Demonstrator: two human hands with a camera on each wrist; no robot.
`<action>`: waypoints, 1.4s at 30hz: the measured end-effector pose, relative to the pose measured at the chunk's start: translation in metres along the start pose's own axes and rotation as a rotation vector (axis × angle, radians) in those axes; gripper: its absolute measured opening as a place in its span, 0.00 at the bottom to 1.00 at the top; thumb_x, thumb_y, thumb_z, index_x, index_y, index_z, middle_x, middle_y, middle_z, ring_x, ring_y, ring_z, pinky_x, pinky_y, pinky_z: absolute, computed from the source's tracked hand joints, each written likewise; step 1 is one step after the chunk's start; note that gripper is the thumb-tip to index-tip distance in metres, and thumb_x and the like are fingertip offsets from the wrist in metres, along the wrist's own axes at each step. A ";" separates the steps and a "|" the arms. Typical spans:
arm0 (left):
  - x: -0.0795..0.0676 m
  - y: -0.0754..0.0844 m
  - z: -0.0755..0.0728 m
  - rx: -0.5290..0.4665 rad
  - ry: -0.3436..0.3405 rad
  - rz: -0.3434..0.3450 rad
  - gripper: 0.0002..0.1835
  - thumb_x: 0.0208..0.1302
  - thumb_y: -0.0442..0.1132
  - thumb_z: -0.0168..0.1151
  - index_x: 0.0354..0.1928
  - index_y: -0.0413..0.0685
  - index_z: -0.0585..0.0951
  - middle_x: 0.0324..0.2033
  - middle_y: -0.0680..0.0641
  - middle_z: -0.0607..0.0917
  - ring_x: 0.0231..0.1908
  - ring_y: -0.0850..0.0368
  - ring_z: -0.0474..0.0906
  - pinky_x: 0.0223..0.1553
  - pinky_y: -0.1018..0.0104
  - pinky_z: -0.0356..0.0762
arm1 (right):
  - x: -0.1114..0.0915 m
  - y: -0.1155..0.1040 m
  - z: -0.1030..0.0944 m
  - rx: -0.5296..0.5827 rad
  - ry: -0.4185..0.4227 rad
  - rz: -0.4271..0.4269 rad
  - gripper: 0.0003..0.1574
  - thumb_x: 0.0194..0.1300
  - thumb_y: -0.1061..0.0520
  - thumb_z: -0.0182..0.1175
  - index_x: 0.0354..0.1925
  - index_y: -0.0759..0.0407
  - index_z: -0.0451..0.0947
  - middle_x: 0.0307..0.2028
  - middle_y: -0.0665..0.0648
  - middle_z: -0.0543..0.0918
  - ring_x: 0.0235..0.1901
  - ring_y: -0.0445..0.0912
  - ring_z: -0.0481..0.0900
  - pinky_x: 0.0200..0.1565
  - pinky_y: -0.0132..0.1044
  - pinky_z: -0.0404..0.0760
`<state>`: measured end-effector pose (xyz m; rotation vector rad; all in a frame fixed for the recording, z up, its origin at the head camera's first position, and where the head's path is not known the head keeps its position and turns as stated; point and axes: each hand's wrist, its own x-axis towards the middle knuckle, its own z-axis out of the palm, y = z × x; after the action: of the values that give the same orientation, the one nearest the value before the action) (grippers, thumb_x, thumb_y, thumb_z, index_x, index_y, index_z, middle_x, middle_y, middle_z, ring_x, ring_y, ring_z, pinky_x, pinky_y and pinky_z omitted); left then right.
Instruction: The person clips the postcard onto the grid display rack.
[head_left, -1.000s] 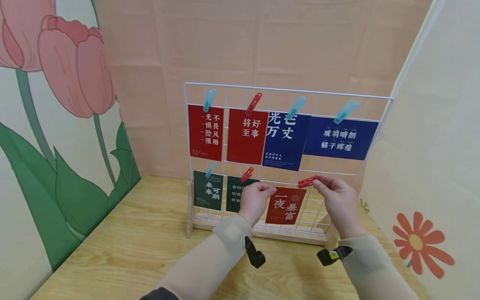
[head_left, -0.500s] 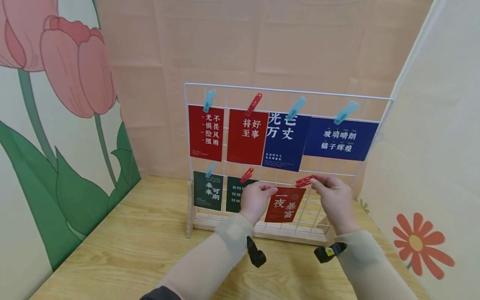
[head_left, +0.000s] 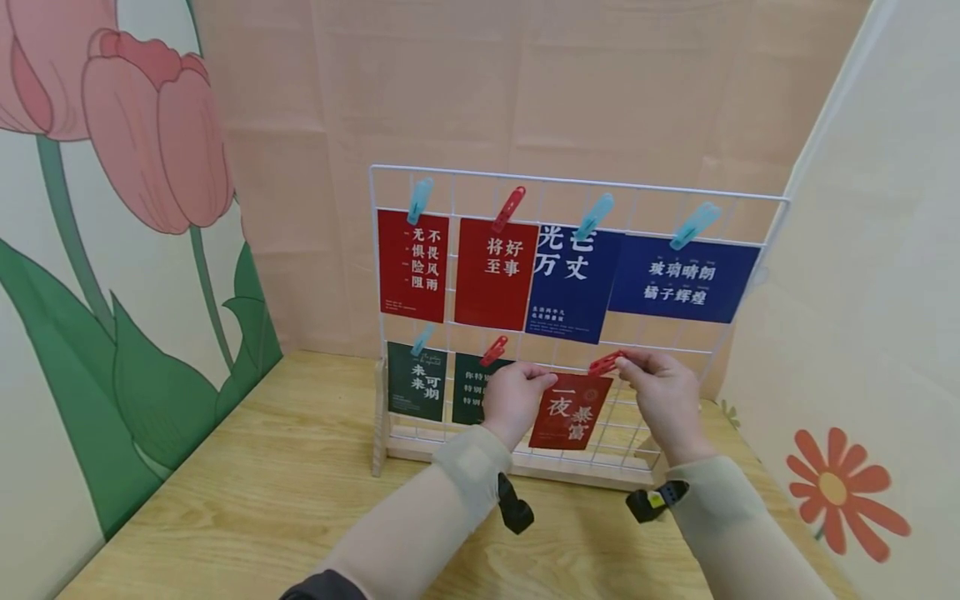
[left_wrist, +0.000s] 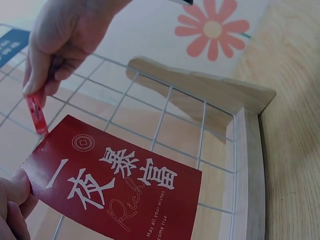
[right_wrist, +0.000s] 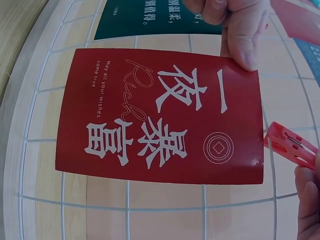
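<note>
My left hand (head_left: 517, 404) pinches a small red card (head_left: 570, 417) by its upper left corner, against the lower part of a white wire grid rack (head_left: 600, 476). The card bears white characters and a coin emblem, clearest in the right wrist view. Thumb and fingers of my right hand (head_left: 666, 400) pinch the handle end of a red clothespin (head_left: 606, 362). In the left wrist view the tip of the clothespin (left_wrist: 37, 114) meets the card's top edge; whether it bites on the wire there I cannot tell.
Red cards (head_left: 491, 292) and blue cards (head_left: 570, 292) hang along the upper row from blue and red clothespins. Two green cards (head_left: 415, 392) hang lower left, one partly behind my left hand. The rack stands on a wooden table (head_left: 300, 467) before a peach backdrop (head_left: 525, 83).
My right hand has moved slightly left, bringing the red clothespin to the card's top edge. The left hand holds the card in nearly the same place.
</note>
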<state>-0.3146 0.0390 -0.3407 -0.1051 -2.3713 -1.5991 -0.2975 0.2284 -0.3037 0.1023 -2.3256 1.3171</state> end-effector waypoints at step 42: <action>-0.001 0.004 0.011 -0.062 0.080 -0.045 0.07 0.63 0.48 0.65 0.37 0.56 0.87 0.32 0.60 0.84 0.33 0.62 0.76 0.36 0.64 0.76 | 0.006 0.003 0.002 -0.233 -0.099 -0.129 0.25 0.71 0.45 0.54 0.56 0.61 0.78 0.44 0.61 0.85 0.42 0.53 0.81 0.38 0.42 0.74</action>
<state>-0.3147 0.0504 -0.3415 0.0001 -2.2796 -1.6655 -0.3045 0.2291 -0.3044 0.2433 -2.4916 0.9928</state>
